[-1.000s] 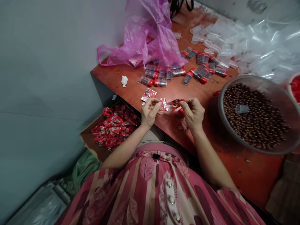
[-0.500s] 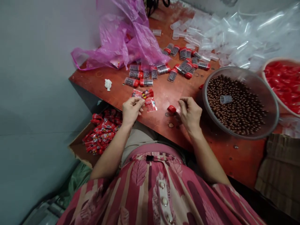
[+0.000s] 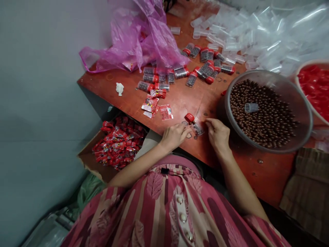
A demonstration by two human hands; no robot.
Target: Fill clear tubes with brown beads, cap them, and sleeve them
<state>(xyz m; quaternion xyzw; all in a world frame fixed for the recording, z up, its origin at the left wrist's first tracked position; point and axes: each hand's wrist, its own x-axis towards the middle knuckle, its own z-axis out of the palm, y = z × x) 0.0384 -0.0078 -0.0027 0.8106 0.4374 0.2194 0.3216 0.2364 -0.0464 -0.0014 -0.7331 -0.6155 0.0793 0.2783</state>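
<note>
Tube: a small clear tube (image 3: 198, 129) with dark balls in it lies on the red table (image 3: 246, 161) near the edge, between my two hands.
Cap: a red cap (image 3: 189, 118) sits at the tube's upper left end; I cannot tell whether they touch.
Left hand: my left hand (image 3: 173, 137) is at the table edge, fingers bent towards the tube; I cannot tell if they grip anything.
Right hand: my right hand (image 3: 219, 134) is just beside the tube on its other side, thumb and finger close together; I cannot tell if anything is between them.
Hands: apart from each other.
Packets: a flat red packet (image 3: 166, 112) lies beyond my left hand, beside a few more.
Filled tubes: red-capped tubes (image 3: 205, 70) lie farther back, some under a pink bag (image 3: 144, 37).
Right side: a big bowl (image 3: 228, 103) holds brown balls (image 3: 259, 123) and a clear cup (image 3: 251, 107).
Left, below: a cardboard box (image 3: 87, 159) is heaped with red packs (image 3: 118, 145).
</note>
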